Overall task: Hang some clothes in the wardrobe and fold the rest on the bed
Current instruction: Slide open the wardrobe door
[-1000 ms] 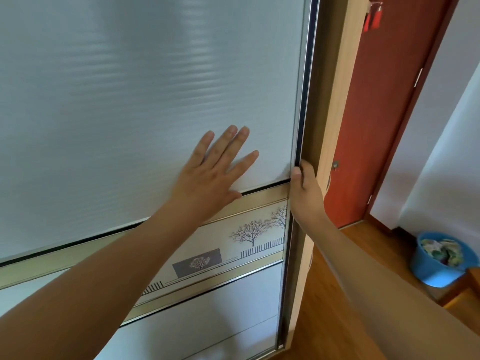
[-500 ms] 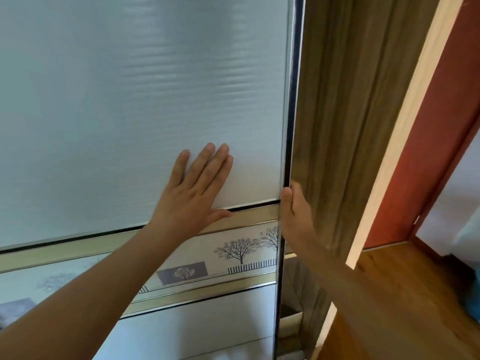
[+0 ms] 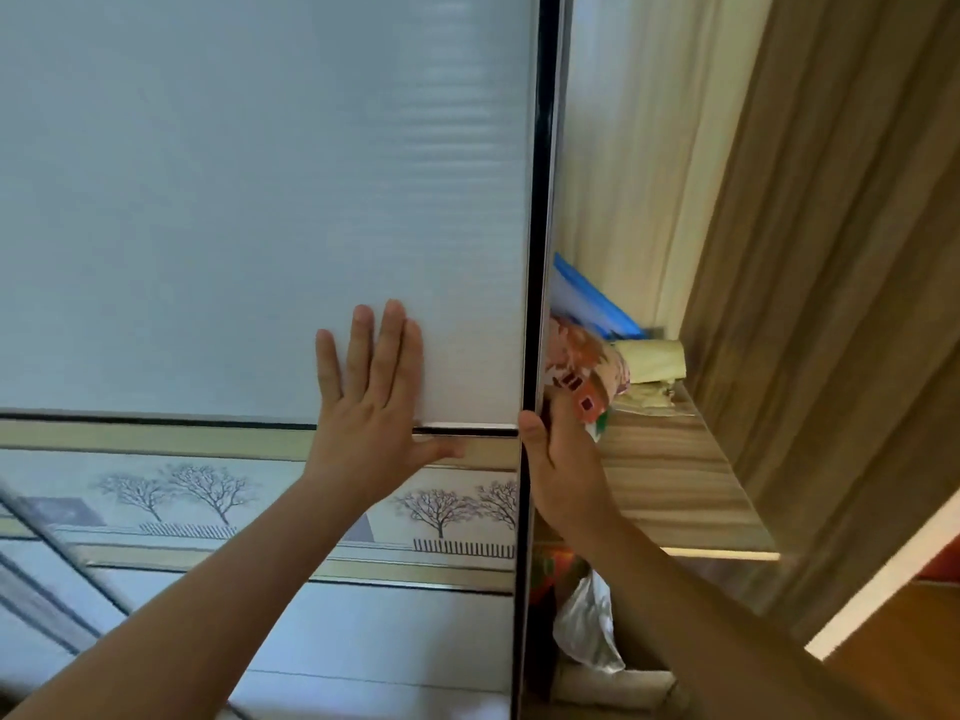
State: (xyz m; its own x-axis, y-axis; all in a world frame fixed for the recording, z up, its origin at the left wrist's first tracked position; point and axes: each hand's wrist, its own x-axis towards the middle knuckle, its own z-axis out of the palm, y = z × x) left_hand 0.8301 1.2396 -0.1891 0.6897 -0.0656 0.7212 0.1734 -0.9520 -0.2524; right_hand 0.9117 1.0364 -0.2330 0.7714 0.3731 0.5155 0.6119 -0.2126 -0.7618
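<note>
The wardrobe's sliding door (image 3: 234, 200) fills the left of the view: frosted white panels with a tree-patterned band across the middle. My left hand (image 3: 374, 402) presses flat on the frosted panel with straight fingers. My right hand (image 3: 558, 459) grips the door's dark metal edge (image 3: 535, 252), thumb on the front and fingers hidden behind it. The wardrobe is partly open on the right, showing a wooden shelf (image 3: 670, 470) with folded floral fabric (image 3: 587, 366) and yellow cloth (image 3: 649, 361) on it.
A blue and white item (image 3: 587, 298) leans at the back of the shelf. Below the shelf sit a crumpled clear bag (image 3: 587, 626) and more coloured fabric. The wardrobe's wooden side wall (image 3: 831, 304) stands on the right, with wooden floor (image 3: 914, 631) beyond.
The sliding door has moved left under both hands, widening the opening. The shelf and its folded fabrics have come into view. The red room door and blue bucket are out of view.
</note>
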